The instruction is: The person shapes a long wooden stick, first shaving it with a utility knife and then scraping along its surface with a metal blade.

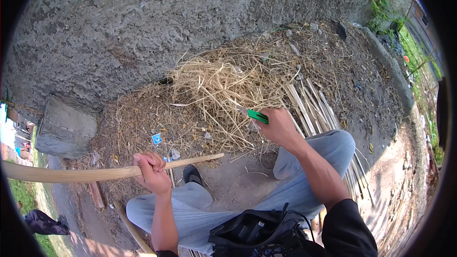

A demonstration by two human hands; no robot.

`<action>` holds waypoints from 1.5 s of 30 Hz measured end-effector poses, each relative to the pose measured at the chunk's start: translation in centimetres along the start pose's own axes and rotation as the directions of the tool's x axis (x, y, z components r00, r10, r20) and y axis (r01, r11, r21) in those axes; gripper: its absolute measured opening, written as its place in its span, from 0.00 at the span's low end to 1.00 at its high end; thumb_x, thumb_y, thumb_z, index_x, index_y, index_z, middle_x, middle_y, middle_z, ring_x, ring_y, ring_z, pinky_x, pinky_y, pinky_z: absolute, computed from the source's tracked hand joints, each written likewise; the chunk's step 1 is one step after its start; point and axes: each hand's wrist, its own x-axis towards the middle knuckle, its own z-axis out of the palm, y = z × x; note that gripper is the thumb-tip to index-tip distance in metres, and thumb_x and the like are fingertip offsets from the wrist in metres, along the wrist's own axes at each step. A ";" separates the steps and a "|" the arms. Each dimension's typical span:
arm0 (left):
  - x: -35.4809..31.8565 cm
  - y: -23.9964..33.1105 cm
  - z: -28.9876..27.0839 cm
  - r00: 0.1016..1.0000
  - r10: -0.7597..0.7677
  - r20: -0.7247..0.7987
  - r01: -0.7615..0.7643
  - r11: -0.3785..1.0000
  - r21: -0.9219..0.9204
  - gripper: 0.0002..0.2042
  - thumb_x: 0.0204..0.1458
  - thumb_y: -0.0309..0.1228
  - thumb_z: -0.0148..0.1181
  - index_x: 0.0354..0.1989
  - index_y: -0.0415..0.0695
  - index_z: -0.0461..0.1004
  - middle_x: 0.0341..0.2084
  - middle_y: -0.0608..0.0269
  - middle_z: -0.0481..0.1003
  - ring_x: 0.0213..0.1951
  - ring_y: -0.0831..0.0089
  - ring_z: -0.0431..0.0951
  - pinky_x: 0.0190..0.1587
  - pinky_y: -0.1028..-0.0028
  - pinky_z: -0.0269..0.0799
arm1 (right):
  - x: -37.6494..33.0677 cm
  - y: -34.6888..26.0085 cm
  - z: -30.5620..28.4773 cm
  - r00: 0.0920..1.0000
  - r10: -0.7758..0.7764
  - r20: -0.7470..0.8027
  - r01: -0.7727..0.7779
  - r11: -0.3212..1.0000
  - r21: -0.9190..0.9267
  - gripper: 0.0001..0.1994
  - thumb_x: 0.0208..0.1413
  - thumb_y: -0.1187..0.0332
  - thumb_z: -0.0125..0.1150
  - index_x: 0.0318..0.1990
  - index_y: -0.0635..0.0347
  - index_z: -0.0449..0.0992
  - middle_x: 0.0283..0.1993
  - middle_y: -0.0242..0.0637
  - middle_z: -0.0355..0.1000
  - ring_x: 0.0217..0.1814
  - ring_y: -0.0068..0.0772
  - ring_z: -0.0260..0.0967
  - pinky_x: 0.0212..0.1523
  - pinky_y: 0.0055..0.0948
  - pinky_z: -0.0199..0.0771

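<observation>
The person sits on the ground (238,181) facing a wall (143,28). A pile of shavings (223,85) lies at the foot of the wall, in front of the knees. Split strips (314,109) lie on the ground right of the pile, running under the right knee. A stone block (64,131) stands against the wall at the far left. The left hand (152,171) holds a long stick (95,173) that reaches out to the left. The right hand (278,126) holds a knife (257,116) just beside the pile. A bag (257,233) rests on the lap.
</observation>
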 end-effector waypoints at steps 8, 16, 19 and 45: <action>-0.1 -0.1 0.1 0.999 -0.028 0.044 0.024 0.996 0.084 0.14 0.64 0.35 0.46 0.26 0.44 0.59 0.18 0.67 0.60 0.17 0.81 0.56 0.19 0.79 0.52 | -0.6 -0.2 -0.2 0.997 0.005 -0.082 -0.005 1.000 0.000 0.08 0.50 0.68 0.64 0.29 0.65 0.75 0.22 0.51 0.71 0.26 0.57 0.70 0.30 0.47 0.68; 1.1 0.3 -0.7 0.987 -0.081 0.136 0.091 0.994 -0.065 0.16 0.65 0.38 0.42 0.24 0.46 0.57 0.14 0.69 0.54 0.18 0.80 0.53 0.21 0.78 0.50 | -0.4 -0.2 0.2 0.999 0.010 -0.048 -0.012 0.999 -0.043 0.10 0.47 0.71 0.63 0.38 0.61 0.78 0.26 0.50 0.74 0.31 0.57 0.73 0.34 0.49 0.71; 1.1 0.4 -1.0 0.977 -0.123 0.175 0.138 0.987 -0.078 0.18 0.65 0.39 0.41 0.21 0.47 0.54 0.12 0.70 0.51 0.16 0.80 0.50 0.20 0.78 0.47 | -0.3 -0.2 0.9 0.999 -0.010 -0.047 0.010 1.000 -0.016 0.10 0.49 0.66 0.66 0.30 0.64 0.75 0.25 0.51 0.72 0.29 0.57 0.70 0.32 0.48 0.68; 1.3 -1.1 0.8 0.981 -0.022 -0.192 0.034 0.998 0.059 0.24 0.65 0.40 0.43 0.15 0.50 0.49 0.08 0.74 0.48 0.12 0.84 0.47 0.15 0.77 0.41 | -2.4 0.2 11.3 0.767 0.144 0.625 -0.473 0.786 0.398 0.10 0.62 0.67 0.48 0.43 0.64 0.68 0.37 0.45 0.75 0.28 0.35 0.74 0.32 0.35 0.73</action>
